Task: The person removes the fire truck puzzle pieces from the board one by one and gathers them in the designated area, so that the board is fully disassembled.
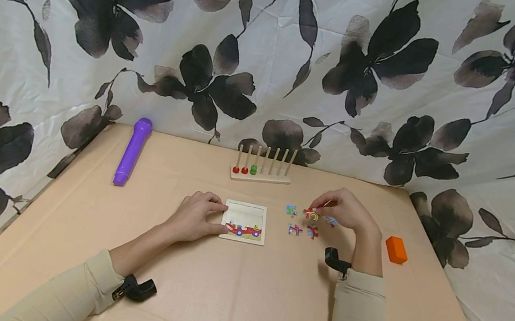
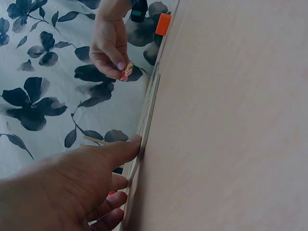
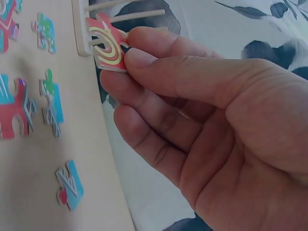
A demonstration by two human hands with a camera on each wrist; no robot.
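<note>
Right hand [image 1: 345, 209] pinches a red-and-yellow puzzle piece [image 3: 115, 50] above the table [image 1: 235, 293]; the puzzle frame [image 1: 244, 239] lies between eight and nine o'clock from it. Left hand [image 1: 194, 218], fingers relaxed, touches the frame's nine-o'clock edge.

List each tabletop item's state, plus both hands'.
Pale rectangular puzzle tray: lower part filled, upper part bare
Left hand: touching tray's left edge
Right hand: pinching red-and-yellow jigsaw piece
Multicoloured jigsaw pieces: loose on tan table
Wooden peg rack: upright, holding red and green beads
Purple cylindrical tube: lying down
Orange rectangular block: on table
</note>
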